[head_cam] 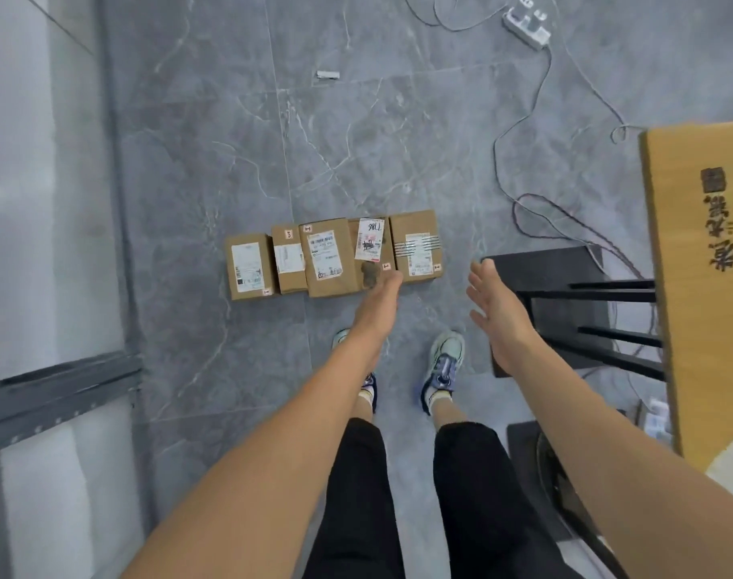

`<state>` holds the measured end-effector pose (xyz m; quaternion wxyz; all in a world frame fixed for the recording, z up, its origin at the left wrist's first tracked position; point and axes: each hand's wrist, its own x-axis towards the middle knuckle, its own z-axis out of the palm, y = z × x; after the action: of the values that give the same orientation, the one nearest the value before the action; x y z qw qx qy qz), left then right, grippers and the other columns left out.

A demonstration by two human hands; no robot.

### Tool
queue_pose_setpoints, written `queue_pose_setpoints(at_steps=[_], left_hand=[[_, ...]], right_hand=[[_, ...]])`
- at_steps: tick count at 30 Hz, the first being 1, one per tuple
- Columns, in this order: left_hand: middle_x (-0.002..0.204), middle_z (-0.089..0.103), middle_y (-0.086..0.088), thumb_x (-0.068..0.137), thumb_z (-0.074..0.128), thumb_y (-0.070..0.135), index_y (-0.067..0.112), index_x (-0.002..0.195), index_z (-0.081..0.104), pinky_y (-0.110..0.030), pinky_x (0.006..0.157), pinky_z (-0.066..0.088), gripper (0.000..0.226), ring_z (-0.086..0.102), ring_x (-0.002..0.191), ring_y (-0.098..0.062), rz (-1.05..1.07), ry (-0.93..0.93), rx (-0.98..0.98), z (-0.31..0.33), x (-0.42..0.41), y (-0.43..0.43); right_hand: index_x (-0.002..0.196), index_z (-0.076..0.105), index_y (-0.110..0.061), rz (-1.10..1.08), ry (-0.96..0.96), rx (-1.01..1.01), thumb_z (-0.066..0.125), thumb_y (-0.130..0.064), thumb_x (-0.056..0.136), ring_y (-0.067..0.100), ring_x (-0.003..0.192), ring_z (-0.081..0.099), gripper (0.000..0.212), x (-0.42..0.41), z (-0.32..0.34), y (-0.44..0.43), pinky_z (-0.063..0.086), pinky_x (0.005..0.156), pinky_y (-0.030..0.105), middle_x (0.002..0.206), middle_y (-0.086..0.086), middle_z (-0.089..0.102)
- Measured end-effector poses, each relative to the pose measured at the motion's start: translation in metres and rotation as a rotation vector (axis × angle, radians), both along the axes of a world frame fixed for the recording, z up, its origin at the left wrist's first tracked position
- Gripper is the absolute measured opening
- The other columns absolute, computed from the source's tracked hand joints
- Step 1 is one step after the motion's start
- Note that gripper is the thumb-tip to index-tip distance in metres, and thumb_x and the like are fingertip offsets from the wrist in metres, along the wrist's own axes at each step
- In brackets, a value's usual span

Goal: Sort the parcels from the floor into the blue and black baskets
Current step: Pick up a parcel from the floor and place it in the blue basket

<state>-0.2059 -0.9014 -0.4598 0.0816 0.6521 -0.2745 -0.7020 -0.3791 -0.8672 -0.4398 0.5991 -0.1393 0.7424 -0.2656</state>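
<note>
Several brown cardboard parcels with white labels lie in a row on the grey floor: a leftmost one [249, 266], a narrow one [288, 259], a larger one [329, 257], one with a red-and-white label [370, 240] and a rightmost one [415, 246]. My left hand [379, 305] reaches down to the near edge of the red-labelled parcel, fingers straight, holding nothing. My right hand [494, 305] hovers open, palm facing left, to the right of the row. No basket shows in this view.
A black stool or frame [565, 294] stands right of the parcels, beside a tall cardboard box [703, 286]. Cables [523, 140] and a power strip [527, 25] lie on the floor at the back right. A glass wall with a grey frame [59, 394] runs along the left. My feet stand just behind the parcels.
</note>
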Motion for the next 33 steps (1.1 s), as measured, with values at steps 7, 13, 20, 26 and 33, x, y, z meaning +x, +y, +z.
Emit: queue_pose_setpoints(at_steps=[7,13,20,26,33], left_hand=[[0.159,0.044,-0.001,0.104,0.037,0.061,0.024,0.156,0.041,-0.052,0.121,0.033,0.064,0.043,0.145,-0.022,-0.022,-0.059,0.109,-0.132,-0.043,-0.026],[0.148,0.054,0.001,0.105,0.039,0.055,0.023,0.143,0.054,-0.046,0.116,0.038,0.052,0.048,0.139,-0.02,0.061,-0.082,0.164,-0.26,-0.084,-0.054],[0.128,0.066,0.003,0.105,0.037,0.055,0.027,0.125,0.063,-0.035,0.098,0.041,0.043,0.058,0.117,-0.016,0.105,-0.093,0.16,-0.372,-0.107,-0.084],[0.118,0.065,0.003,0.081,0.043,0.069,0.021,0.132,0.059,-0.038,0.092,0.041,0.072,0.059,0.104,-0.016,0.17,-0.123,0.156,-0.424,-0.122,-0.1],[0.136,0.063,-0.004,0.064,0.042,0.074,0.018,0.137,0.059,-0.054,0.1,0.05,0.094,0.062,0.119,-0.029,0.172,-0.222,0.091,-0.471,-0.135,-0.099]], right_hand=[[0.162,0.035,-0.027,0.102,0.001,0.088,0.027,-0.059,0.11,0.016,0.154,0.034,0.062,-0.035,-0.152,-0.05,0.025,0.127,0.045,0.168,-0.004,0.036],[0.163,0.035,-0.026,0.115,0.002,0.177,0.027,-0.063,0.109,0.019,0.156,0.03,0.066,-0.067,-0.295,-0.074,0.02,0.129,0.05,0.17,-0.002,0.033],[0.165,0.03,-0.028,0.134,0.021,0.224,0.028,-0.067,0.107,0.02,0.157,0.029,0.07,-0.083,-0.405,-0.095,0.021,0.126,0.049,0.172,-0.003,0.029],[0.126,0.055,-0.04,0.134,0.088,0.19,0.024,-0.055,0.112,-0.001,0.098,0.051,0.038,-0.094,-0.45,-0.111,0.032,0.112,0.036,0.107,-0.023,0.054],[0.117,0.07,-0.035,0.142,0.056,0.143,0.028,-0.062,0.107,0.009,0.113,0.067,0.051,-0.097,-0.471,-0.115,0.049,0.109,0.043,0.119,-0.013,0.073]])
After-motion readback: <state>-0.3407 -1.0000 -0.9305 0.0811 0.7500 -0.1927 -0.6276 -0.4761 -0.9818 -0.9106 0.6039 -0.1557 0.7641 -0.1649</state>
